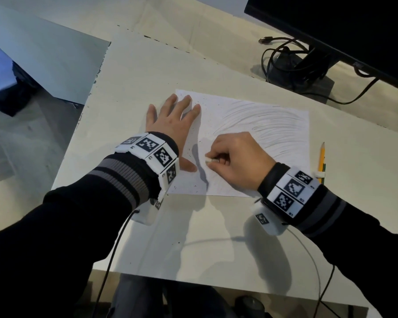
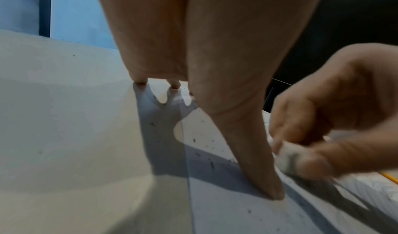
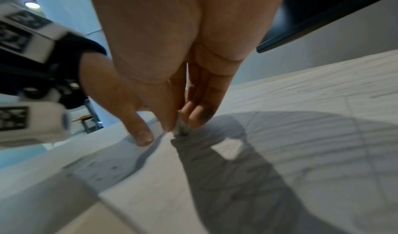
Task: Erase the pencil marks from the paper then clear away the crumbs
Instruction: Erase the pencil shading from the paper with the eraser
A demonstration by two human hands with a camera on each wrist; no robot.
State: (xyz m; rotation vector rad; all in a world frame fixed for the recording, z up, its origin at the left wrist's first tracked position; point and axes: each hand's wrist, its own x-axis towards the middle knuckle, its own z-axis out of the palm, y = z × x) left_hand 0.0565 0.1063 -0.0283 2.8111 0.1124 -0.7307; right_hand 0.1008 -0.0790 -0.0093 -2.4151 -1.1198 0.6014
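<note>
Near the paper's (image 1: 251, 125) left edge your right hand (image 1: 237, 157) pinches the eraser (image 1: 209, 160), remaining pencil strokes (image 1: 269, 120) lying rightward, left hand (image 1: 172, 125) flat.

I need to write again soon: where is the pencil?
In the head view the pencil lies on the table just off the paper's right edge, beyond the right hand.

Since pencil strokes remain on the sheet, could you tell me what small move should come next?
Probably rub the eraser, pinched in the right hand, rightward: curved pencil marks cover that side of the paper, while the left hand lies flat on it.
</note>
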